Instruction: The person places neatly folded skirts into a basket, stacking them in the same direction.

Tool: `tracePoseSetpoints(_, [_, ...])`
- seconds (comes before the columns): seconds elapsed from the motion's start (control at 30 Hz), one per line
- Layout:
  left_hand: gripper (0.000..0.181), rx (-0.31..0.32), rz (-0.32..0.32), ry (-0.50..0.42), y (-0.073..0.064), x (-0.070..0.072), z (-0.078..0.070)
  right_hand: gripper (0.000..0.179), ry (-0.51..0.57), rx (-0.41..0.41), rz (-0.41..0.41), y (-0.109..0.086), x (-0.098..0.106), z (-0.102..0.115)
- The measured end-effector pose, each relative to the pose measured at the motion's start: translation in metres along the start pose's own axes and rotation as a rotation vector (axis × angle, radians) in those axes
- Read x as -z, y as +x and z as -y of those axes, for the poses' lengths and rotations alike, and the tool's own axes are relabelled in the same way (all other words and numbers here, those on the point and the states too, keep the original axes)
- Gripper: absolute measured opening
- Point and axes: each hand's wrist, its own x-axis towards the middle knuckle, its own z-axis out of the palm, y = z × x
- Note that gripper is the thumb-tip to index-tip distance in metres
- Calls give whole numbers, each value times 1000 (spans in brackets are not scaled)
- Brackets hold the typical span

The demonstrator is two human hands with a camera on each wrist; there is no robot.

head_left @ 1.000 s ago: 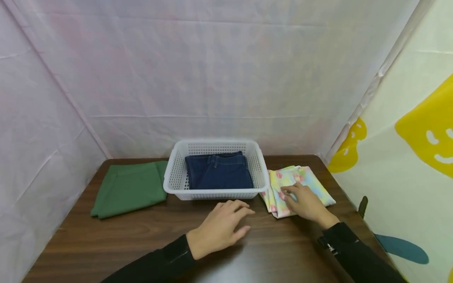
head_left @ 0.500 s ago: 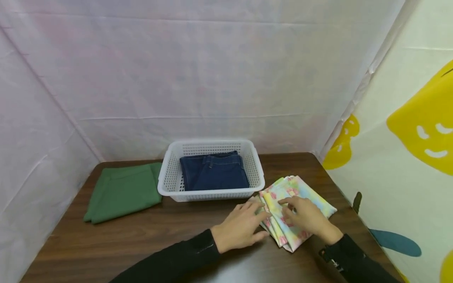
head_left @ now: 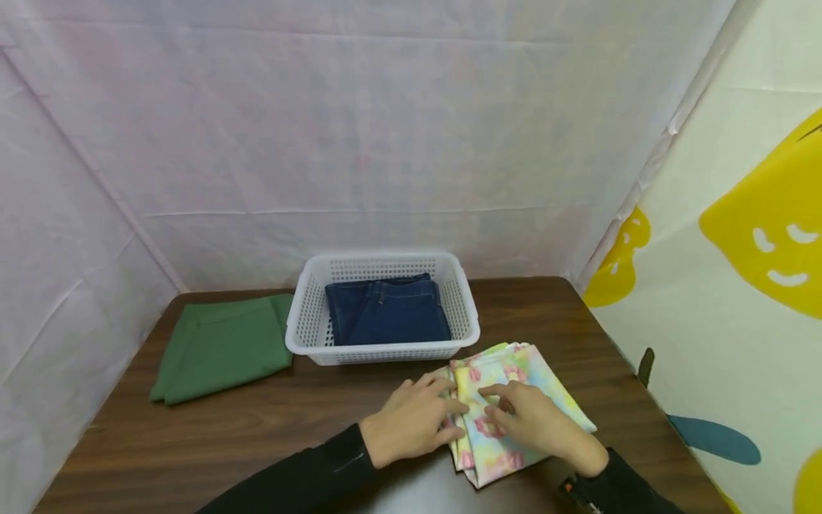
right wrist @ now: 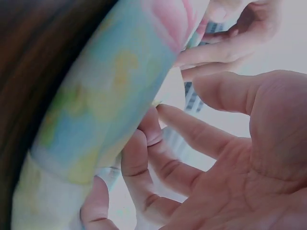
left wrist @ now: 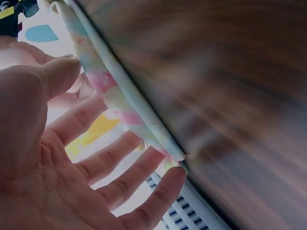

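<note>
A folded floral cloth (head_left: pixel 507 421) in pastel yellow, pink and blue lies on the table, right of the middle. At its left edge is my left hand (head_left: pixel 414 421); in the left wrist view its spread fingertips (left wrist: pixel 172 177) touch the fabric's side. My right hand (head_left: pixel 536 421) rests on top of the cloth. In the right wrist view its fingers (right wrist: pixel 168 167) bend loosely with their tips against the fabric, the thumb standing apart. Behind, a white plastic basket (head_left: pixel 385 352) holds folded dark blue jeans (head_left: pixel 398 314).
A folded green cloth (head_left: pixel 225 350) lies left of the basket on the brown wooden table (head_left: pixel 257 442). Pale fabric walls (head_left: pixel 359 143) enclose the back and left. A white curtain with yellow printed shapes (head_left: pixel 770 235) hangs along the right side.
The floral cloth has slid from beside the basket toward the front and left, with my right hand on it. My left hand has moved right to meet its edge, then slightly back left.
</note>
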Motion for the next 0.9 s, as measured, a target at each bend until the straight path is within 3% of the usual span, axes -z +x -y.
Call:
tracePoseSetpoints(0.37, [32,51,51,-115,-47,16,26,37,174,9,106,8,-22,33])
tracePoseSetpoints(0.7, [25,140,56,-180,-81,33,51,37,255,129,131,19,-37,69])
tracePoseSetpoints(0.9, [17,195,67,-214,-99,41,63,38,306,168,123,21,-42,78])
